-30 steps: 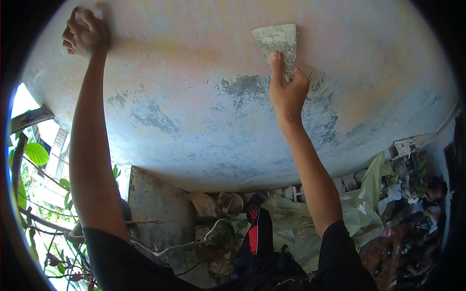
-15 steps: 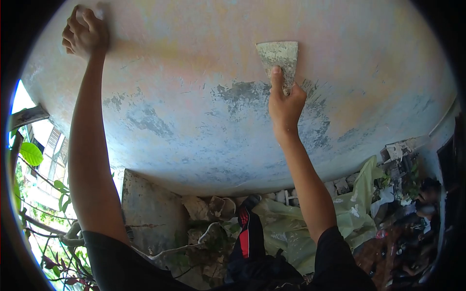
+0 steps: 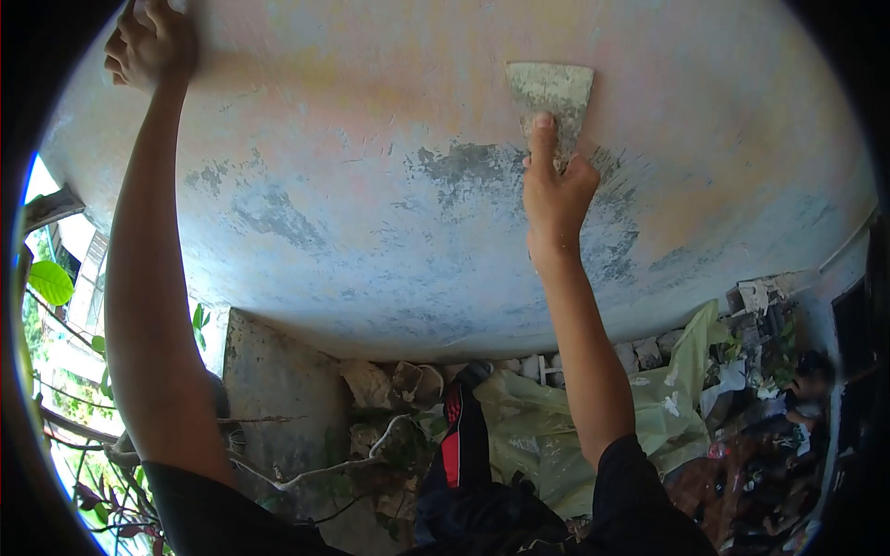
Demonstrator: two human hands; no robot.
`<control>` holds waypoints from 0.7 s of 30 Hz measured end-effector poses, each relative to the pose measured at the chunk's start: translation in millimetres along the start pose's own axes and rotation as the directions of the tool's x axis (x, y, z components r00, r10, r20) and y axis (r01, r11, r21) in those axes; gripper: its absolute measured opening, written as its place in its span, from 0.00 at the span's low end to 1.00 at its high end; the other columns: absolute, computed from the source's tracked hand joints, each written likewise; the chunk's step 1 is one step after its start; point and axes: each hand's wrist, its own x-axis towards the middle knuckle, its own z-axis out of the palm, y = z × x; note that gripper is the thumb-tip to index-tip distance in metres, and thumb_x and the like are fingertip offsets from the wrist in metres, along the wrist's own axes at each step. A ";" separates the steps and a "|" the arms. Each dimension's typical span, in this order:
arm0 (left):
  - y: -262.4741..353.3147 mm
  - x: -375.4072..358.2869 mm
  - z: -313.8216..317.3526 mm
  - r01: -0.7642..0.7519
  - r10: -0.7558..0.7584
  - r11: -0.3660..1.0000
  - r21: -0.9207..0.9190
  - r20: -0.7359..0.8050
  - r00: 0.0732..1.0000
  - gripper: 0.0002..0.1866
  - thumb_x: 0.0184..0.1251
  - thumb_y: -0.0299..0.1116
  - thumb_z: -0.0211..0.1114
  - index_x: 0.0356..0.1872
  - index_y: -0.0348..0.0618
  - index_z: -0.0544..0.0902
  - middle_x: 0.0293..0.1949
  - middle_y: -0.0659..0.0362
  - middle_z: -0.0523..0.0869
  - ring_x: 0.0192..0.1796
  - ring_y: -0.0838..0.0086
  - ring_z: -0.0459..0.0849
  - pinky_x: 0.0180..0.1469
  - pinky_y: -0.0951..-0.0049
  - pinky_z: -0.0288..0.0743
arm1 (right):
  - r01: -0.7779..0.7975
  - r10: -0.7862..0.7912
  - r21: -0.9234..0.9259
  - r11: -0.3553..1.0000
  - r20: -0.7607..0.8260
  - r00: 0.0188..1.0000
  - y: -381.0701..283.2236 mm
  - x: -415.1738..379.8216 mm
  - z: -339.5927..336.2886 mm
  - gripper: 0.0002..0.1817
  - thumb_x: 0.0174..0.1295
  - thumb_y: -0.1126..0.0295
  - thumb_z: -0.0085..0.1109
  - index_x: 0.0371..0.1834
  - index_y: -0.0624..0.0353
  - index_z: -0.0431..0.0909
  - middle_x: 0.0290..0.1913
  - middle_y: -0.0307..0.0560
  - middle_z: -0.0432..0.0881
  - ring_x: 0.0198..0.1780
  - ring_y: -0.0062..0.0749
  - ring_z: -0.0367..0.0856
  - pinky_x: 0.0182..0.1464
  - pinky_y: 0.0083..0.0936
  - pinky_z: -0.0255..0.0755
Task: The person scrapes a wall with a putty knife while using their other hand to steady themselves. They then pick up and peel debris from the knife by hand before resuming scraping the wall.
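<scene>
My right hand [image 3: 554, 190] grips a wide putty knife [image 3: 553, 93], forefinger laid up the blade. The blade lies flat against a worn wall [image 3: 371, 185] with pale yellow, pink and blue paint. Just below and left of the blade is a grey scraped patch [image 3: 464, 167]. My left hand [image 3: 148, 42] is high at the upper left, fingers curled, pressed against the wall with nothing seen in it.
Below the wall lie rubble and broken concrete [image 3: 389, 385], a concrete slab [image 3: 278, 389] and a pale green plastic sheet [image 3: 556, 426]. Branches and green leaves [image 3: 51, 283] fill the left edge. Clutter [image 3: 769, 408] sits at the lower right. My leg with a red-striped trouser [image 3: 454, 449] shows below.
The putty knife dipped down the wall half a second ago and is now back up, slightly further right. My left hand has stayed pressed at the upper left.
</scene>
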 end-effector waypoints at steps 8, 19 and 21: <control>-29.6 1.3 27.2 -0.164 0.176 0.969 0.187 -0.054 0.983 0.33 0.68 0.58 0.46 0.67 0.49 0.60 0.61 0.50 0.69 0.60 0.57 0.68 0.60 0.50 0.64 | -0.225 0.249 -0.235 0.946 0.076 0.966 95.4 -77.4 -45.4 0.25 0.66 0.52 0.53 0.37 0.69 0.83 0.31 0.54 0.84 0.35 0.36 0.82 0.39 0.32 0.72; -27.5 1.2 24.5 0.005 0.002 0.997 0.071 -0.092 0.996 0.26 0.71 0.52 0.46 0.67 0.57 0.64 0.66 0.56 0.66 0.69 0.60 0.62 0.70 0.46 0.43 | -0.965 0.830 0.088 0.249 -0.533 0.165 216.7 -399.1 -436.2 0.08 0.65 0.66 0.46 0.33 0.59 0.69 0.20 0.41 0.68 0.14 0.26 0.64 0.13 0.24 0.57; -21.6 4.8 15.5 0.041 -0.034 0.994 0.097 -0.071 0.997 0.26 0.72 0.51 0.46 0.67 0.57 0.64 0.66 0.56 0.65 0.70 0.60 0.60 0.71 0.45 0.41 | -0.848 0.824 0.281 0.448 -0.499 0.270 198.3 -394.5 -443.8 0.05 0.65 0.69 0.41 0.35 0.57 0.66 0.21 0.42 0.66 0.16 0.28 0.64 0.16 0.24 0.60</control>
